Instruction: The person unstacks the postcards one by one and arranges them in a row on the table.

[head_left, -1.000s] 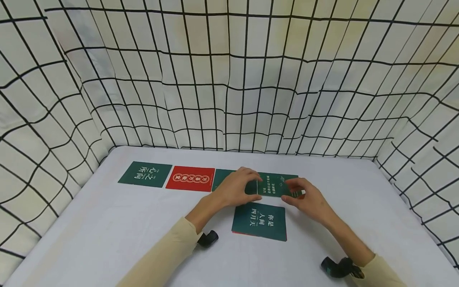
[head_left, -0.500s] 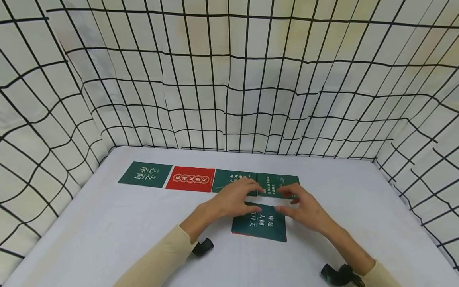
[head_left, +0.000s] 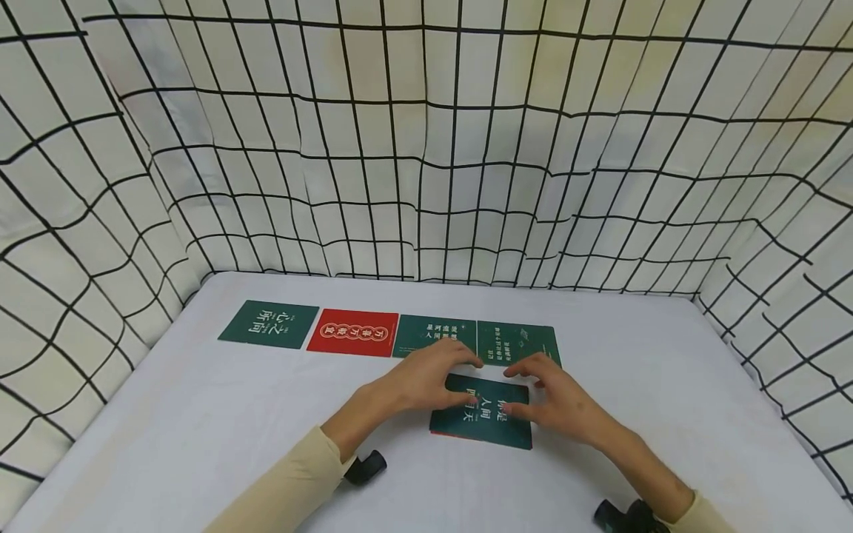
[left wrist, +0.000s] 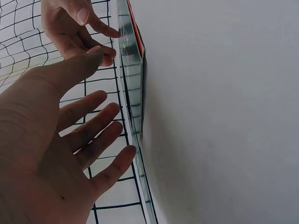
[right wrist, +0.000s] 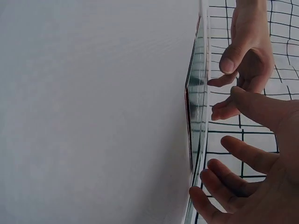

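Note:
A small stack of cards [head_left: 480, 428], dark green on top with white characters and a red edge below, lies on the white table. My left hand [head_left: 421, 377] hovers over its left side, thumb and fingers spread and relaxed. My right hand [head_left: 566, 400] is over its right side, its thumb above the top card. Neither hand grips anything; in the left wrist view the left hand [left wrist: 60, 135] shows its fingers apart. Behind the hands runs a row: a green card [head_left: 269, 324], a red card [head_left: 353, 332], a green card [head_left: 429, 329] and another green card [head_left: 523, 340].
A white cloth covers the table [head_left: 200, 429]. Black netting [head_left: 426, 155] over white fabric rises along the back and both sides. Dark wrist-worn devices, one on the left [head_left: 366, 468] and one on the right [head_left: 623, 516], sit under the sleeves.
The right hand has let go of the rightmost green card, which now lies in the row. Both hands have drawn back toward the stack, uncovering the two green cards on the right.

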Available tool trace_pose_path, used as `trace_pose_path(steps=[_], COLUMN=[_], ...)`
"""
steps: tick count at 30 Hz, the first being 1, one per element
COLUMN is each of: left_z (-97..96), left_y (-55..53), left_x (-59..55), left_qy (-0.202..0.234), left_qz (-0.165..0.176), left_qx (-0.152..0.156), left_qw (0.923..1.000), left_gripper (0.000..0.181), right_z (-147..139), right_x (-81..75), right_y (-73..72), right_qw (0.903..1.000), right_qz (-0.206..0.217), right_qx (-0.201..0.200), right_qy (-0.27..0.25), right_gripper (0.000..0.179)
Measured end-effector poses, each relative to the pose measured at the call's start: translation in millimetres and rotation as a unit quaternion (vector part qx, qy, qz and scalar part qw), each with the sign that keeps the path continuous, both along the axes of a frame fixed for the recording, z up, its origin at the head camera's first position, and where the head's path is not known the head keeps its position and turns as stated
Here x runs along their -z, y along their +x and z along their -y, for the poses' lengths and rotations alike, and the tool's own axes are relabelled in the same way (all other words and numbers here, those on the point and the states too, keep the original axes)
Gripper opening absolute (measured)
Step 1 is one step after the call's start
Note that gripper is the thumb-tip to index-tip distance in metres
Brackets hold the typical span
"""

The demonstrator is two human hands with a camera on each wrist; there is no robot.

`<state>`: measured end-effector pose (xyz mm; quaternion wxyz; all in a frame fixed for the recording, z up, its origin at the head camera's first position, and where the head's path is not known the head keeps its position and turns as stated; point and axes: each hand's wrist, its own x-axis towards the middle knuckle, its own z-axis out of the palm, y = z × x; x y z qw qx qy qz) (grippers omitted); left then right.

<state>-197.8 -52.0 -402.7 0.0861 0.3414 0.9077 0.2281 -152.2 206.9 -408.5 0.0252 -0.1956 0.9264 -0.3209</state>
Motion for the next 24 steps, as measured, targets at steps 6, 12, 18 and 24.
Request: trace_pose_path(steps=[6,12,18,24], left_z=[1.4,3.8,6.9,8.3], left_y=[3.5,6.1,8.0,10.6], left_x=[-0.2,0.2,1.2,1.6], left_qy=[-0.006,-0.012,-0.020,-0.025], left_qz=[0.011,0.012,0.007,0.002], left_qx=[0.002,0.002,0.002,0.010], left_qw=[0.9999,0.9999,0.9998,0.9996], left_gripper=[0.059,0.060,0.061,0.062], right_z=[4,5,7,9], right_x=[-3.9,-4.7,-4.1,-3.4], right_y=[3.2,6.7,9.9,12.9], right_qw=[0.9995,0.9992,0.9984,0.9971], right_qz=[0.022,0.034,0.039,0.029], right_qx=[0.007,-0.003,-0.010,-0.015], right_qy=[0.021,0.019,0.040,0.068], right_gripper=[0.055,0.056,0.067,0.077])
